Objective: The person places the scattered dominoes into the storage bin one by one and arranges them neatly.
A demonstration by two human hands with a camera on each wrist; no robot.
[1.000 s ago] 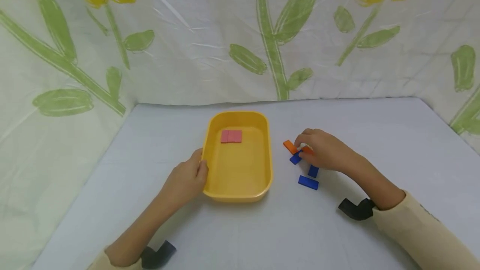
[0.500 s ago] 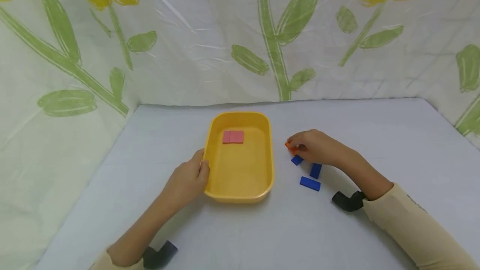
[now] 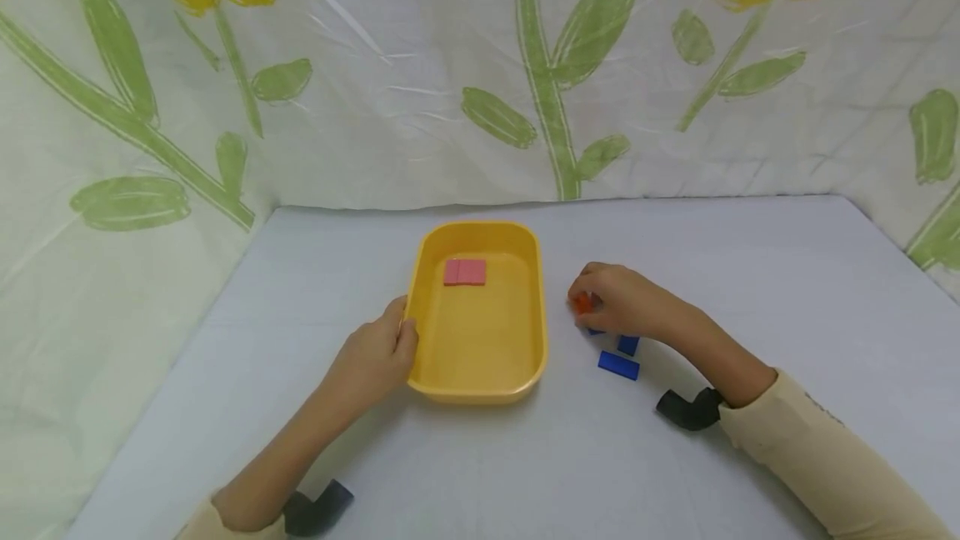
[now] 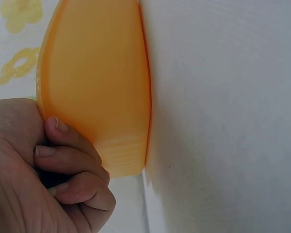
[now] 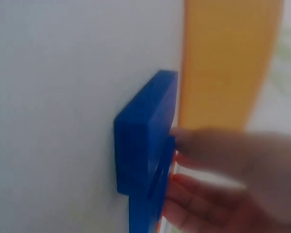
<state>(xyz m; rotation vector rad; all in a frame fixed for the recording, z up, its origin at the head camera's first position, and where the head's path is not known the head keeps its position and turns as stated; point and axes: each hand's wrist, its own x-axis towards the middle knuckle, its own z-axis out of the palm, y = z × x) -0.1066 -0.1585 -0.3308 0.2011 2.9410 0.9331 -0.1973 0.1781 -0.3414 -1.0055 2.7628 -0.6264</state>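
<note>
Currently my left hand [image 3: 377, 352] grips the edge of the tray [image 3: 476, 397], and my right hand [image 3: 622, 300] pinches at least one orange block [image 3: 582, 303] near the blue blocks [image 3: 618, 365] on the desk [image 3: 480, 473], right of it. A loose pinch could drop the orange block; fingers so close might knock the blue blocks. A left-hand tug could shift the pink blocks [image 3: 467, 272] inside. I can read no label.
</note>
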